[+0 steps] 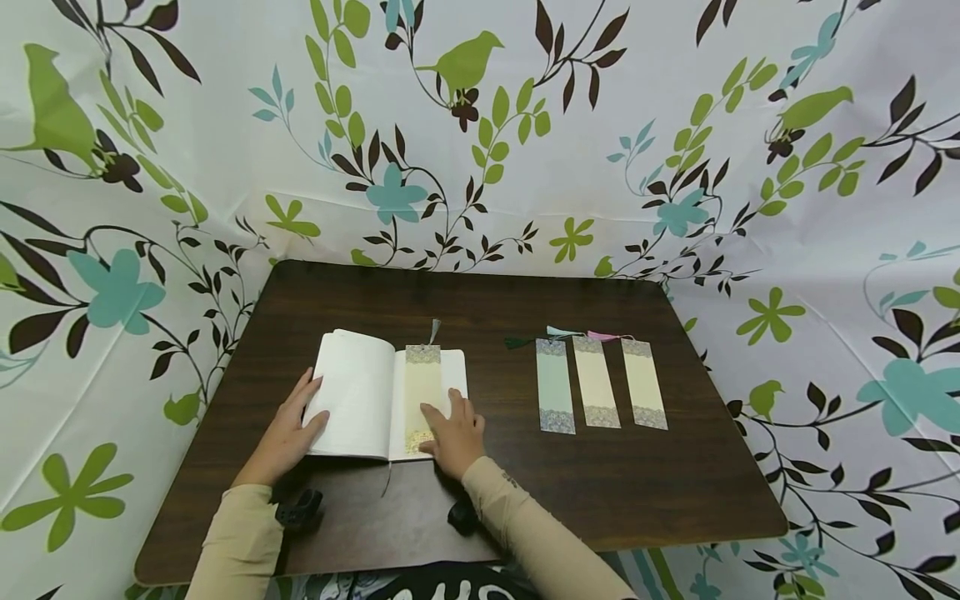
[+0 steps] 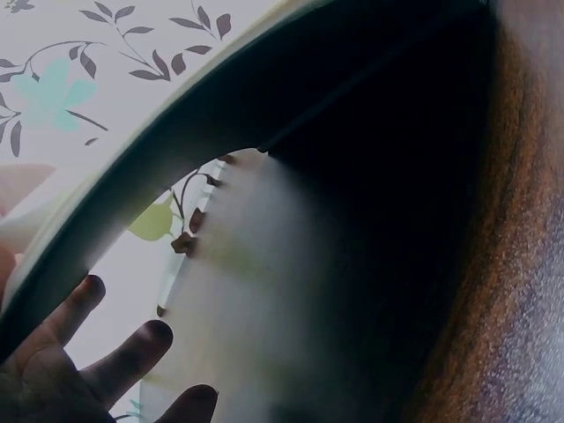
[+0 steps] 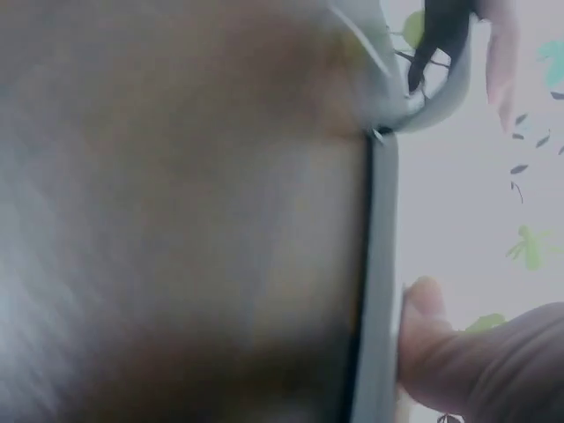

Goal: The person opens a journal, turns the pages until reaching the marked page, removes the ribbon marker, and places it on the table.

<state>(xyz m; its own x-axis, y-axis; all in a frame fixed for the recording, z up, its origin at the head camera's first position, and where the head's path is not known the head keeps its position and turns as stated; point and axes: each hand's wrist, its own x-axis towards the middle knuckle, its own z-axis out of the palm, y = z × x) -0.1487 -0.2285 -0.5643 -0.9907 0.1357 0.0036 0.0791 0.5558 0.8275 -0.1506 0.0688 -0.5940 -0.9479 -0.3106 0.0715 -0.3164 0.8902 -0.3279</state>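
Observation:
An open notebook [image 1: 352, 392] with blank white pages lies on the table, a thin ribbon hanging below its spine. My left hand [image 1: 283, 429] grips its left edge, thumb over the page; in the left wrist view its fingers [image 2: 132, 352] show beyond the dark cover [image 2: 379, 176]. A cream bookmark [image 1: 422, 387] with patterned ends and a grey tassel lies on the right page. My right hand [image 1: 457, 437] rests over the bookmark's lower right part and the page edge, thumb and forefinger touching the bookmark. In the right wrist view the thumb [image 3: 427, 339] touches the notebook's edge.
Right of the notebook lie a pale green bookmark [image 1: 555, 387], a cream bookmark [image 1: 596, 383] and a light yellow bookmark [image 1: 645, 385], tassels towards the far side. The dark wooden table [image 1: 637, 492] stands against a patterned curtain [image 1: 585, 167].

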